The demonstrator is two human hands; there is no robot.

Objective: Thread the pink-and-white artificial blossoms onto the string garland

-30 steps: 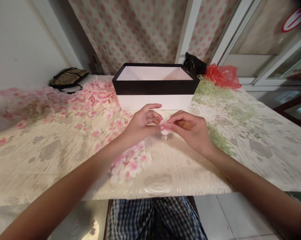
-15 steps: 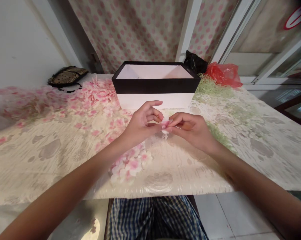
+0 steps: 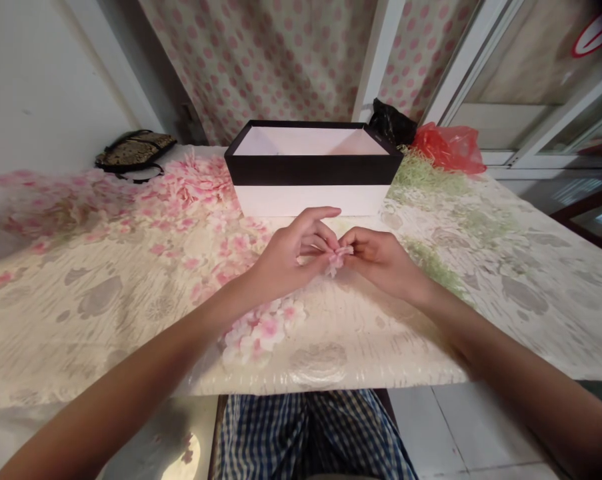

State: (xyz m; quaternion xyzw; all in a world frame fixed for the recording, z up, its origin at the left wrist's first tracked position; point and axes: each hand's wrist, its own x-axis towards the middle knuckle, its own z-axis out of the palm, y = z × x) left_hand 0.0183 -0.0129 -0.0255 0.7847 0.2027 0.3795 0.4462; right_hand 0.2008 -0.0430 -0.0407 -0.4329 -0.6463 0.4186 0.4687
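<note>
Between my two hands, over the middle of the table, is a small pink and white artificial flower (image 3: 336, 259). My left hand (image 3: 301, 250) pinches it from the left, thumb below and index finger stretched out above. From the right, my right hand (image 3: 378, 257) grips its other side between thumb and curled fingers. Part of the flower is hidden by the fingertips. Just beyond the hands stands an open white box (image 3: 311, 200) with a black rim band. Nearer me lies a cluster of pink and white blossoms (image 3: 268, 330).
Heaps of pink petals (image 3: 195, 183) spread over the left of the patterned tablecloth (image 3: 105, 333). Green shredded strands (image 3: 431, 173) lie at the right. A red plastic bag (image 3: 448, 147), a black bag (image 3: 391, 123) and a dark patterned pouch (image 3: 138, 153) sit at the back.
The flower has been turned and looks more folded between my fingertips. My left hand has shifted slightly right, and my right fingers have curled in more.
</note>
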